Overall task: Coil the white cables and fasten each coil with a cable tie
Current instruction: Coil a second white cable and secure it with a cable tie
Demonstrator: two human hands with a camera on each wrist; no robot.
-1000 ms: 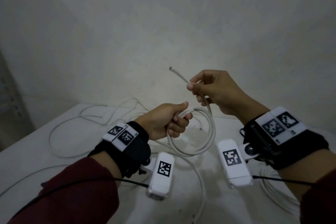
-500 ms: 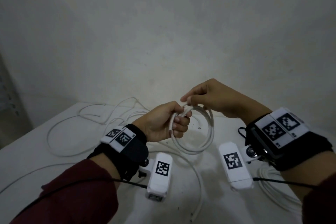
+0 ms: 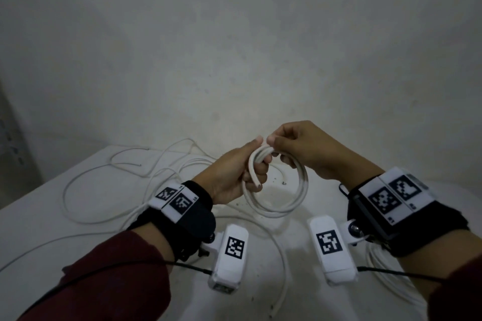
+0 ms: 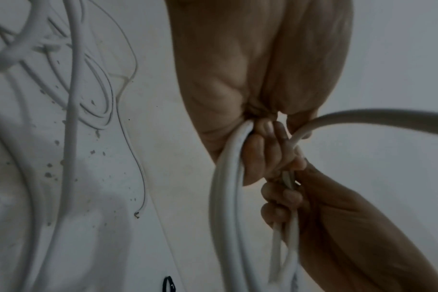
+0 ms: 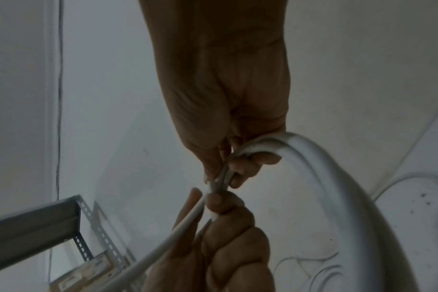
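A white cable coil (image 3: 302,185) hangs in the air above the white table (image 3: 39,229). My left hand (image 3: 257,169) grips the coil's upper left side, fingers curled round the strands, and a short cut end sticks out below them. My right hand (image 3: 276,146) pinches the cable at the top of the coil, right against my left thumb. In the left wrist view the coil strands (image 4: 225,197) run under my left fingers (image 4: 258,158), and the right hand (image 4: 338,227) holds them just beyond. The right wrist view shows the coil (image 5: 338,177) arching from my right fingers (image 5: 240,168).
Loose white cables (image 3: 78,190) sprawl over the table's left and back. One cable (image 3: 284,268) runs down the middle and another bundle (image 3: 386,276) lies under my right wrist. A perforated metal shelf frame (image 5: 38,227) stands to the left. A wall closes the back.
My right hand came down and left, bringing the raised free cable end onto the top of the coil. My left hand kept its grip and rose slightly.
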